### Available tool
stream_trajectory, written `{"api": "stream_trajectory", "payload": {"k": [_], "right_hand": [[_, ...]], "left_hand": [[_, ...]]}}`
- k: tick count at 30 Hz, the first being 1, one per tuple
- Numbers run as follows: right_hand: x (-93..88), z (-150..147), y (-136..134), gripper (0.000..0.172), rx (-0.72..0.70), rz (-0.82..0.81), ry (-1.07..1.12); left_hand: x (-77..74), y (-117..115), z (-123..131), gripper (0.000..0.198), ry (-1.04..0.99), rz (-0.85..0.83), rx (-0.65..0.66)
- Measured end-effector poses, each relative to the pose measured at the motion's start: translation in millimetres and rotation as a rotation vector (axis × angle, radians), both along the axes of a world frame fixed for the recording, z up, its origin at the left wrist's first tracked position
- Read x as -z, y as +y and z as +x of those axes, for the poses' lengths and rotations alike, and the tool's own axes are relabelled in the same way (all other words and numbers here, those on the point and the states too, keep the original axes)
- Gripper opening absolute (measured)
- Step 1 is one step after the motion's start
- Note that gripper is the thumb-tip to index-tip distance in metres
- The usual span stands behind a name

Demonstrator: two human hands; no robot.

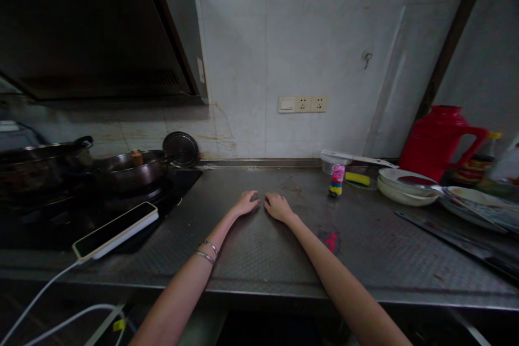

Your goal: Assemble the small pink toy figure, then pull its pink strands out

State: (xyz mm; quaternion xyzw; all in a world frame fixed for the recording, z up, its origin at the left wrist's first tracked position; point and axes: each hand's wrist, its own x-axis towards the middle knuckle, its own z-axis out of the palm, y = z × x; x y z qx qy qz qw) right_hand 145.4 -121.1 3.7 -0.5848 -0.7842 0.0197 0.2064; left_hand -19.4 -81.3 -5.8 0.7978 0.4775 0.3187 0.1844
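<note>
My left hand [246, 203] rests on the metal countertop [259, 259], fingers loosely stretched and pointing inward. Two silver bangles circle that wrist. Facing it across a small gap is my right hand [277, 206], also laid on the counter with its fingers apart. Neither hand holds anything. To the right of my right hand stands a small upright bundle in pink, yellow and blue [336, 181]; its kind is unclear. Nearer the front, partly beside my right forearm, lies a red-pink item [331, 241] that seems to be in clear wrapping.
At left, a phone with a cable [115, 231] lies by the stove, which bears pans [132, 173]. A round lid [181, 149] leans on the wall. At right are a yellow sponge [357, 179], stacked bowls [405, 194], a red thermos jug [432, 140] and a long dark-handled utensil [446, 240].
</note>
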Motion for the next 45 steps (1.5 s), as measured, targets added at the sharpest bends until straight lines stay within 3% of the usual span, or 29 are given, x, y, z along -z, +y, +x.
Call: {"api": "stream_trajectory", "payload": {"k": [4, 8, 22, 26, 31, 35, 39, 45], "right_hand": [[3.6, 2, -4, 0.042, -0.033, -0.005, -0.039], [4.1, 2, -6, 0.042, -0.028, 0.003, -0.039], [5.8, 1, -7, 0.037, -0.031, 0.012, -0.002], [-7.2, 6, -5, 0.041, -0.024, 0.122, 0.062], [-57.9, 49, -3, 0.045, 0.175, 0.540, 0.202], [-83.6, 110, -6, 0.061, 0.534, 0.706, 0.218], [-73.3, 166, -3, 0.084, 0.768, 0.581, 0.310], [-27.4, 202, 17, 0.099, 0.701, 0.201, 0.327]], "left_hand": [[0.6, -10, -2, 0.045, 0.257, 0.045, 0.022], [-2.8, -18, 0, 0.051, 0.387, 0.043, -0.010], [-4.2, -21, 1, 0.048, 0.388, 0.061, 0.002], [-3.2, -18, 1, 0.048, 0.397, 0.064, 0.015], [-1.5, -14, 1, 0.050, 0.419, 0.047, 0.005], [-2.1, -14, 2, 0.050, 0.423, 0.031, 0.000], [-4.2, -17, 3, 0.052, 0.447, 0.027, -0.021], [-8.3, -23, 3, 0.051, 0.451, 0.043, -0.024]]}}
